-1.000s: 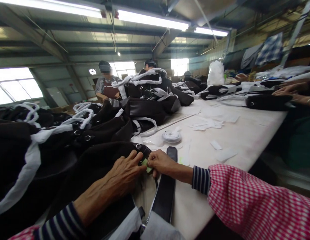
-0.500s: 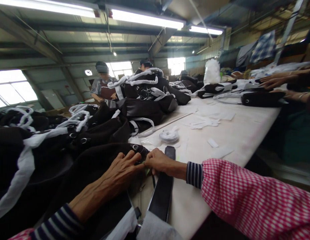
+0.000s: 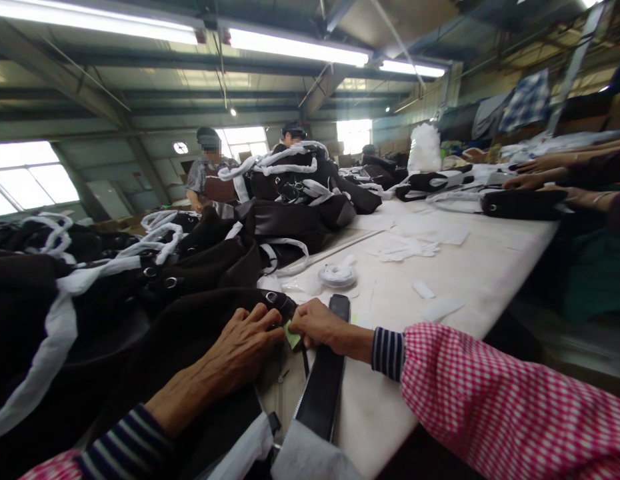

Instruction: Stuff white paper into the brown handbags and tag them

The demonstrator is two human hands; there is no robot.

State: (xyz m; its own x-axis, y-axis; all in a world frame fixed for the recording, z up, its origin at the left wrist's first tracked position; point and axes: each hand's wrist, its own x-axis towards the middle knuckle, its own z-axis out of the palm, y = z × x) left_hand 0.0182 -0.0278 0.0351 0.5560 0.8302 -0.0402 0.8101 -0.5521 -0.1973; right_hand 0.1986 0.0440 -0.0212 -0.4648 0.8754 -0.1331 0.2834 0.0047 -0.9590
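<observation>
My left hand rests over the edge of a black bag, its fingers bent onto the fabric just below a metal ring. Its thumb side points at a small yellow-green slip. My right hand is closed in a pinch on that slip, and its fingertips almost meet the left hand. Under the right wrist runs a black strap with a zipper along one side. White wrapping covers the strap's near end. What the left fingertips press on is partly hidden.
More black bags with white-wrapped handles are heaped on the left and ahead. A roll of white tape and paper scraps lie on the pale table. Co-workers' hands are at the far right; a person stands behind the heap.
The yellow-green slip, mostly covered before, now shows clearly between my hands. My hands have barely moved. At the far right, a co-worker's hand has shifted left over a black bag.
</observation>
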